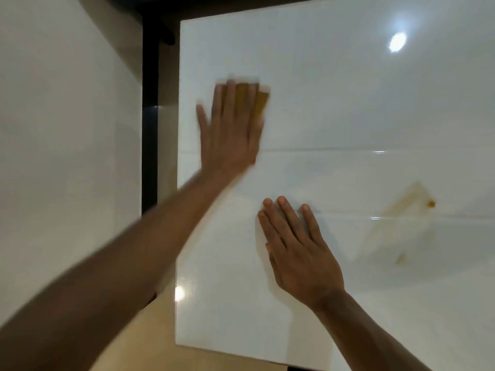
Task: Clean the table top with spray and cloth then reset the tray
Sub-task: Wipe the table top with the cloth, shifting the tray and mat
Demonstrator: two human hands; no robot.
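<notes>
Off the counter's left edge I see pale wall or floor surface and a dark vertical post (pixel 150 108) running up to a dark band beyond the far-left corner; I cannot tell what the post belongs to. The counter (pixel 348 103) itself is glossy white, with faint seams crossing it left to right and bright light reflections near the far edge and at the near-left edge. My left hand (pixel 230 127) is stretched out toward the far-left part of the counter, just in from the left edge, palm down, fingers straight and slightly fanned, pressing flat on the cloth (pixel 258 100). The cloth is yellow-orange with a paler strip at its far side; only the part past my fingertips and beside my fingers shows, the rest is under the hand. Hand and cloth are both motion-blurred, so the cloth's outline is unclear. Moving right, my right hand (pixel 297 250) lies flat on the counter nearer to me, about midway along the near half, fingers straight and close together, thumb tucked along the side, holding nothing. It is apart from the cloth. Further right, toward the right edge, there are brownish stains (pixel 412 199): a smeared angular patch with a small darker spot beside it, and a smaller smudge nearer to me.
</notes>
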